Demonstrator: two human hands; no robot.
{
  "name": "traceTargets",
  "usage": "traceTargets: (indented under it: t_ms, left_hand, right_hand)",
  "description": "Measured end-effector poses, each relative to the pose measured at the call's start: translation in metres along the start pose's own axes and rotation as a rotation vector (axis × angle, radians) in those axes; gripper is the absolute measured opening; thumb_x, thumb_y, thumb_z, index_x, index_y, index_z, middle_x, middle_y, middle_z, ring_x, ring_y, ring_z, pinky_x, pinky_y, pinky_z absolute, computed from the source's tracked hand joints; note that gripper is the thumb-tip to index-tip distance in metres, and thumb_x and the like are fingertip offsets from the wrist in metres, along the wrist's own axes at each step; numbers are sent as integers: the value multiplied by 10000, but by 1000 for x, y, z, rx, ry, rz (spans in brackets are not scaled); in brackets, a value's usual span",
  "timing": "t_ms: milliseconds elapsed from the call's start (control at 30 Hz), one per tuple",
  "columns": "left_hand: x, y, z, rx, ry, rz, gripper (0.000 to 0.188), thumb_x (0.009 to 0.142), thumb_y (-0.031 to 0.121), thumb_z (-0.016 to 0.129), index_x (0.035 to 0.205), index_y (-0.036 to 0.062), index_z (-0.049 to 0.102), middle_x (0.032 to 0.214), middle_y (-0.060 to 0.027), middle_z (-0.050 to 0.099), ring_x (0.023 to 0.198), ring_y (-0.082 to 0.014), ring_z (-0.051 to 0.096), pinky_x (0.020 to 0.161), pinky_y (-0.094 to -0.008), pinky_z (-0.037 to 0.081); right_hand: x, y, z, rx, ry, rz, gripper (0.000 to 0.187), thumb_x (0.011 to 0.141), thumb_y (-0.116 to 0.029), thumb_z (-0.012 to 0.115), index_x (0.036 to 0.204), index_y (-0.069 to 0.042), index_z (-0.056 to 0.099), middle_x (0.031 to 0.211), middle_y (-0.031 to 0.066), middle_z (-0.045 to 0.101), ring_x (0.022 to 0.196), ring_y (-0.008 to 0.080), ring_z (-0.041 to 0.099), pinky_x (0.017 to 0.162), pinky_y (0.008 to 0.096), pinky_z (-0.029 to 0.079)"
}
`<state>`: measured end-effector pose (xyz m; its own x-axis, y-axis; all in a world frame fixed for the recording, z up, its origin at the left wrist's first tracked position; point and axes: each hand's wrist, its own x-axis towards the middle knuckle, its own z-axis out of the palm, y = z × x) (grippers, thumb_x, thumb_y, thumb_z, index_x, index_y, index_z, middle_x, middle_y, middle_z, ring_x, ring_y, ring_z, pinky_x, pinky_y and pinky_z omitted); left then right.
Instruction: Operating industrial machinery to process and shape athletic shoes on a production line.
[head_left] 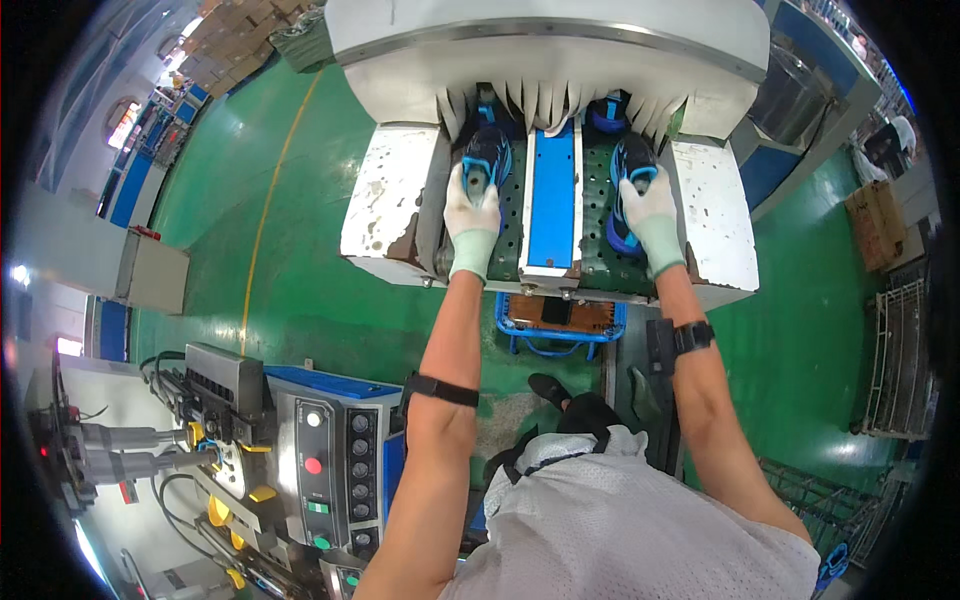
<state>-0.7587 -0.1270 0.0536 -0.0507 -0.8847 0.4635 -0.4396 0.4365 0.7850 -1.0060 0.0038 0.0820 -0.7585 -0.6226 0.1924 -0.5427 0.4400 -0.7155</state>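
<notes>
I had the white-gloved left hand [472, 212] and right hand [651, 210], well apart, each clasping a black-and-blue fabric shoe [488, 148] over dark-green perforated belts [512, 243]; shoes seemed light, soft-uppered, best gripped around the collar.

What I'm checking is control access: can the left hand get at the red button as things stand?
Probably, but the left hand would first have to let go of its shoe; the red button shows uncovered on the panel beside the left arm.
</notes>
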Motion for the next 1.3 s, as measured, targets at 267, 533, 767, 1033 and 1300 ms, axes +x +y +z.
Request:
traceTargets:
  t_ms: [267,533,767,1033,1300]
  left_hand:
    - [-88,-22,-81,22,4,21,679,885,188,713,1458,-30,421,1476,-253,462,1354,-356,477,1132,-396,388]
    - [-548,-93,-286,272,100,-1337,388,915,283,549,1181,26,665,1221,-215,663,1167,-387,611,1021,-433,478]
    - [-932,112,-456,954,1209,-1475,213,924,205,641,1014,21,699,929,-193,724,850,-337,699,795,-419,552]
    - [-1042,152,-434,310,1453,-1564,697,746,215,818,1320,-53,527,1236,-246,638,1175,-317,622,1033,-401,473]
    - [-1041,70,-374,581,1536,-1843,796,527,298,962,1185,58,584,1160,-154,662,1102,-341,608,1010,-436,462]
  right_hand:
    - [-90,-86,17,504,-42,-568,554,969,-68,597,1463,59,379,1501,220,431,1419,314,394,1204,412,257]
    - [-299,14,168,188,-1700,-531,579,951,-117,649,1455,47,416,1488,216,466,1387,303,453,1158,390,347]
    - [-466,-49,194,-214,-1837,-1141,578,938,-187,671,1421,45,454,1433,240,526,1344,314,508,1126,384,387]
    - [-586,-68,163,-399,-1887,-1219,560,947,-172,653,1407,72,447,1443,257,508,1355,318,498,1129,386,388]
    - [-652,-108,112,-670,-1924,-1378,587,905,-174,688,1392,69,468,1407,249,544,1335,305,523,1116,391,412]
